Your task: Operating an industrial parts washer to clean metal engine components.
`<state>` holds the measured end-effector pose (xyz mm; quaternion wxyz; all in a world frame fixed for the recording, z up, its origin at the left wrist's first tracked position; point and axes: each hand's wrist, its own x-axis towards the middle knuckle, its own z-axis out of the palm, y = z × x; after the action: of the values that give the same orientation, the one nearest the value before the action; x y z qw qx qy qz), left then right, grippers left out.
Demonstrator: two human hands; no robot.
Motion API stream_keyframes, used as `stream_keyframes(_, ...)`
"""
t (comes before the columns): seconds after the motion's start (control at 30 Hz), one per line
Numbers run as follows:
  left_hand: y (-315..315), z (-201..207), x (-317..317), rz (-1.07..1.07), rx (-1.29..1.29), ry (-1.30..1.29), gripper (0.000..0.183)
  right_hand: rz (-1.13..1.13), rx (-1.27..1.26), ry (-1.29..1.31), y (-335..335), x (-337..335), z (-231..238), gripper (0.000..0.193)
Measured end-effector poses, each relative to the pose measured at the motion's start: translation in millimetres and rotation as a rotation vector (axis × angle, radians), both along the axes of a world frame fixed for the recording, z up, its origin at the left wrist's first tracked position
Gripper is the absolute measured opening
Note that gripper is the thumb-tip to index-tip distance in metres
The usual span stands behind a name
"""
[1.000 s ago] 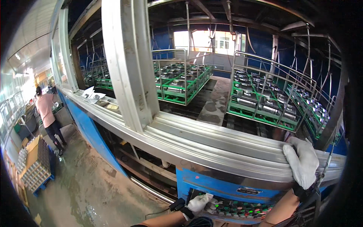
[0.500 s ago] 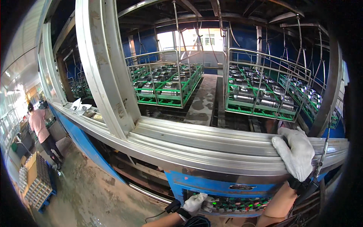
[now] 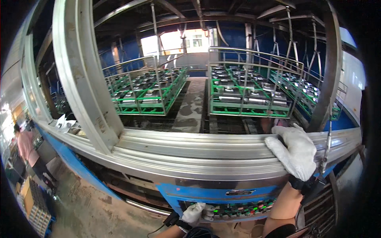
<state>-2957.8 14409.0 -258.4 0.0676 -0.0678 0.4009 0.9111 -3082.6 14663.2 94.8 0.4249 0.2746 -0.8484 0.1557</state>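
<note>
My right hand [image 3: 294, 152], in a white glove, rests on the wide metal ledge [image 3: 194, 152]. Its thumb is spread from the fingers, which reach over the far side. Low down, my left hand [image 3: 193, 213], gloved too, is at the left end of a control panel [image 3: 243, 210] set in the blue front below the ledge. The fingers look bent together; what they hold, if anything, is hidden. Rows of dark switches and several lit green lights show on the panel. Beyond the ledge, a metal-framed basket [image 3: 256, 106] with green bars carries shiny metal parts.
Another loaded basket [image 3: 152, 102] hangs to the left, and a third [image 3: 313, 93] to the right. An upright metal post [image 3: 85, 75] rises from the ledge. At far left, a person [image 3: 28, 148] in a pink top stands near stacked goods [image 3: 37, 210].
The view has swung slightly, so the baskets, post and ledge sit further left. Both hands keep their places on the ledge and at the panel.
</note>
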Motion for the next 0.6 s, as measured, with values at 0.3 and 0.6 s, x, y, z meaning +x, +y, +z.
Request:
stream_keyframes(0.3, -3, -41, -11, 0.213, -0.268, -0.049, 0.040, -0.031, 0.015, -0.173, -5, 11, 10, 0.037)
stream_keyframes(0.6, -13, -53, -10, -0.106, -0.115, -0.014, 0.043, 0.039, -0.058, -0.125, -16, 23, 6, 0.033)
